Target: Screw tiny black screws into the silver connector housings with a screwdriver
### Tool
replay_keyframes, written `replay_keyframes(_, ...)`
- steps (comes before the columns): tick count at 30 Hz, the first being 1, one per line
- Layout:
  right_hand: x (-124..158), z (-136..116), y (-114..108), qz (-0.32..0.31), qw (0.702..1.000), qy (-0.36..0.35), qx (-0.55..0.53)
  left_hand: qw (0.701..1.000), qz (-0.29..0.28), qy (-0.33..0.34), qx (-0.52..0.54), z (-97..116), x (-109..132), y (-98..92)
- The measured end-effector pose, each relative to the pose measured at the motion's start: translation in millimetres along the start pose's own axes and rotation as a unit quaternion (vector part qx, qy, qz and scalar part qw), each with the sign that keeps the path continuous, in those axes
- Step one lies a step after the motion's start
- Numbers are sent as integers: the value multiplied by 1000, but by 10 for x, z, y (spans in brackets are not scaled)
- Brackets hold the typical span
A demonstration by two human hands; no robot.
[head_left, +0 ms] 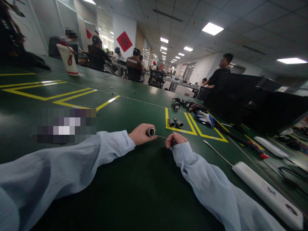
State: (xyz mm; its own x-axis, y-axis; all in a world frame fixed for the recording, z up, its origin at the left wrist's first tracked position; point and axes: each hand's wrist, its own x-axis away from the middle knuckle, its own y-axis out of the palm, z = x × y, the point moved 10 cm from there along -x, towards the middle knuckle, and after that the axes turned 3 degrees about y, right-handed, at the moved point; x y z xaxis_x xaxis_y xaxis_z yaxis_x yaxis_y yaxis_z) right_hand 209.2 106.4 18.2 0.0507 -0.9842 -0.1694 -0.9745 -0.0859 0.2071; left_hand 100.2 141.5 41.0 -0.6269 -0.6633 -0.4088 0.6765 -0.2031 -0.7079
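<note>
A small dark cylinder with a metal rim point(150, 132) sits gripped in the left hand point(141, 134), its open end turned toward the camera, just above the green counter point(134, 192) around the middle of its width. A thin metal rod point(160, 137) runs from the cylinder's mouth across to the right hand point(175, 140), which is clenched around a dark handle, mostly hidden by the fingers. Both hands lie close together, and both forearms in pale blue sleeves rest on the counter.

Just beyond the hands, inside a yellow taped box point(180, 130), two more small cylinders point(175, 123) lie side by side. Further toward the far edge a heap of similar dark parts point(184, 104) lies next to a white and blue glove point(204, 117). To the right, a red-tipped tool point(256, 150) lies on the counter, and two long white bars point(267, 191) lie near the right edge, one close, one further off. Near the far left corner stands a white paper cup with red print point(68, 59). Beyond the counter other people sit at desks, and one person in black point(220, 75) stands at the right.
</note>
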Motion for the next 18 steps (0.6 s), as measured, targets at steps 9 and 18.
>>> replay_keyframes(9, 216, -282, 102, 42, 960, -147, 236, 995, -21, 58, -85, 114, 23, 72)
replay_keyframes(18, 48, 79, -51, 39, 998, 30, 30, 993, -57, 86, -53, 169, 28, 152)
